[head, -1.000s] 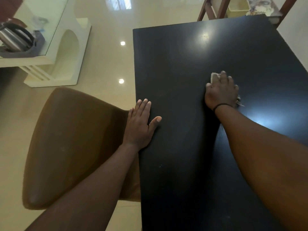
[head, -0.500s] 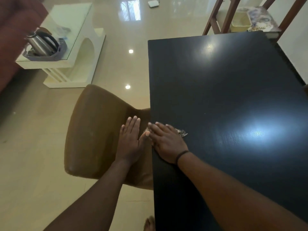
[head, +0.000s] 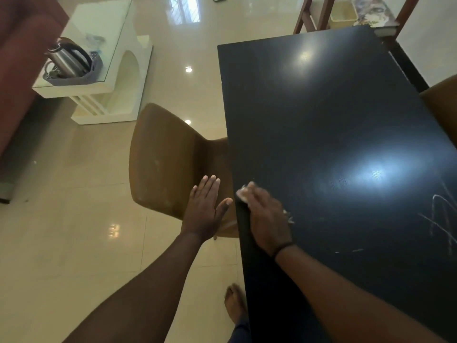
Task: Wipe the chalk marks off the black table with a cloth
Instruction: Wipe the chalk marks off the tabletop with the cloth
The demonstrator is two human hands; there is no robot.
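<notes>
My bare foot (head: 233,302) stands on the tiled floor just beside the near end of the black table (head: 321,115). Above it, my right hand (head: 268,216) lies flat at the table's left edge, fingers fairly straight, pressing the cloth (head: 242,194) down; only a pale corner shows past my fingertips, plus a scrap by my wrist. My left hand (head: 206,211) is spread and holds nothing, hovering off the table over the brown chair (head: 163,164); I cannot tell whether it touches the seat.

I judge I am mid-wipe, at the left end of a stroke. The chalk marks (head: 442,214) remain well to my right near the table's right edge, with a short streak (head: 357,250) nearer me, so the job is not finished. Next I need to carry the cloth right across the top, keeping pressure on it, and scrub over those lines.

Farther off, a kettle (head: 66,59) sits on a white side table (head: 111,78).
</notes>
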